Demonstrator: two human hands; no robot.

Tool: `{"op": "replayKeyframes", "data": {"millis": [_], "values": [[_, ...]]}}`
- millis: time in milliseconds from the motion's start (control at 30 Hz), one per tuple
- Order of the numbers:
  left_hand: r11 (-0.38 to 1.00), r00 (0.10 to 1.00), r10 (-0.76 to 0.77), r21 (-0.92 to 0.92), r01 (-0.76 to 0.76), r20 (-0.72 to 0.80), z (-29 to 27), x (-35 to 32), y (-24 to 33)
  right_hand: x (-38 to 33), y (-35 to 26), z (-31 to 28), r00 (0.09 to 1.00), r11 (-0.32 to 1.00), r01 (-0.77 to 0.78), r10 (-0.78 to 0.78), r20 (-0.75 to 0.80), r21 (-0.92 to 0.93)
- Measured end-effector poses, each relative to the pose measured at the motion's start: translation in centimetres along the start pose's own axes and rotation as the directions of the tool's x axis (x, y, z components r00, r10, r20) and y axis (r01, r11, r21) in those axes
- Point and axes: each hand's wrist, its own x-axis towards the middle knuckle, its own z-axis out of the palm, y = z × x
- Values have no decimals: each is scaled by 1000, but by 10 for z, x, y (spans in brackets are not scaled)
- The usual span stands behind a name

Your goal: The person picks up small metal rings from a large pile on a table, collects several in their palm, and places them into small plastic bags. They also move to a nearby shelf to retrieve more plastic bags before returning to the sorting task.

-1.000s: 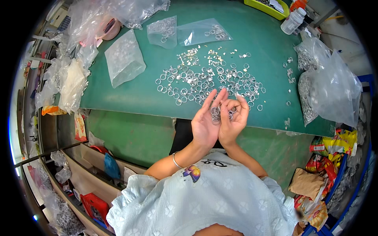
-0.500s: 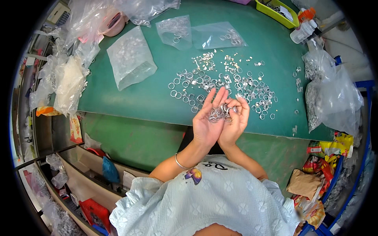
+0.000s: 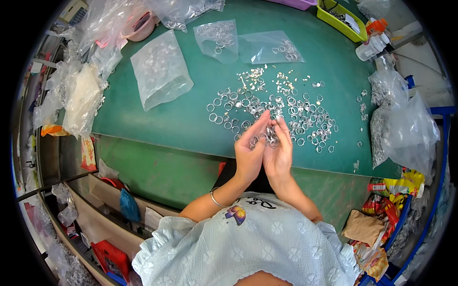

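Several silver-coloured rings (image 3: 272, 139) lie gathered between my palms, just over the table's near edge. My left hand (image 3: 249, 158) curves round them from one side, fingers together and pointing away from me. Cupped against it, my right hand (image 3: 278, 161) encloses the other side, its fingertips near those of the left. The fingers cover some of the held rings. Just beyond my hands spreads a loose scatter of silver rings (image 3: 312, 120) on the green table (image 3: 200, 128). Small pale bits (image 3: 285, 81) lie along the far side of that scatter.
A frosted plastic bag (image 3: 161, 71) lies left of the rings. Two clear bags (image 3: 217, 40) with rings sit at the back. Bulky plastic bags (image 3: 405, 124) crowd the right edge. A yellow-green tray (image 3: 341, 21) and white bottle (image 3: 372, 46) stand at the far right.
My hands have turned from lying open with the rings showing to a closer cup around them. The left palm now faces the right one. The view has shifted slightly.
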Motion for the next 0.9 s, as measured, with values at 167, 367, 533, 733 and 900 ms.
{"op": "replayKeyframes", "data": {"millis": [167, 367, 533, 733, 900], "values": [[993, 992, 76, 94, -67, -97, 16, 4, 0, 14, -7, -7, 978, 965, -193, 203, -40, 178], [830, 990, -81, -557, 1, -119, 1, 14, -7, 26, -6, -14, 980, 960, -188, 198, -32, 207], [843, 998, 46, 538, -15, -44, -4, 11, 4, 22, -11, -15, 986, 986, -168, 168, -19, 16], [620, 999, -16, 784, -24, 42, -20, 10, 22, 9, 0, -11, 960, 958, -279, 280, 1, -73], [569, 990, -137, 821, 53, 31, -34, 11, 32, 4, 16, -19, 953, 943, -303, 304, -14, -138]]}}
